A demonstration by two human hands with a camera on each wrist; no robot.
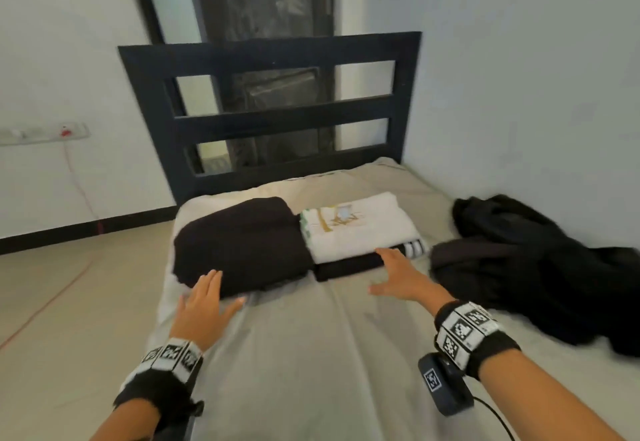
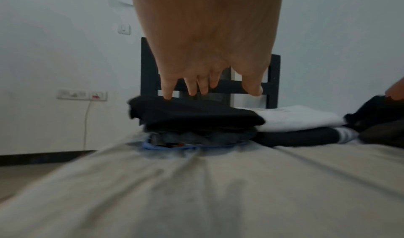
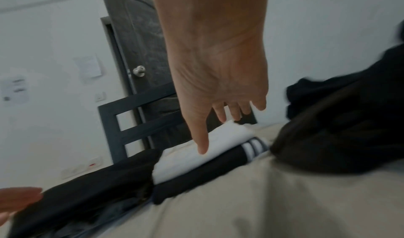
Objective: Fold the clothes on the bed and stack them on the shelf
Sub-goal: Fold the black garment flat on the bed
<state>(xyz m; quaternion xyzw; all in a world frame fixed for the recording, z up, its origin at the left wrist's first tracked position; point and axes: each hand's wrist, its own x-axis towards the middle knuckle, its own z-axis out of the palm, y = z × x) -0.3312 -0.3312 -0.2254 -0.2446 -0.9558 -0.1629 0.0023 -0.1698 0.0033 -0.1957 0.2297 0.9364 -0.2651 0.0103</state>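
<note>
Both hands are reaching toward the folded clothes at the head of the bed (image 1: 311, 354), and the step in hand looks like gathering them up for the shelf, which no view shows. The left hand (image 1: 202, 305) has its fingers straight and spread, its tips at the near edge of the dark folded pile (image 1: 239, 243), holding nothing; the right hand (image 1: 398, 276) is likewise flat and spread, its fingertips by the white folded shirt (image 1: 360, 226) that lies on top of a black striped garment (image 1: 349, 266). To do this well, I would slide each hand flat under the lowest layer rather than pinch the top one — the left wrist view shows jeans (image 2: 196, 136) and something blue beneath the dark pile, so a grip on the top garment alone would likely drag it off and undo the fold. Lifting one pile at a time with a hand beneath and a hand on top should keep the edges square. The two piles touch side by side, so parting them first may help. As for containers, there are none to be seen — the clothes sit straight on the sheet. A heap of black clothes (image 1: 533, 267) lies crumpled by the wall (image 1: 519, 77) to the right, not yet folded.
</note>
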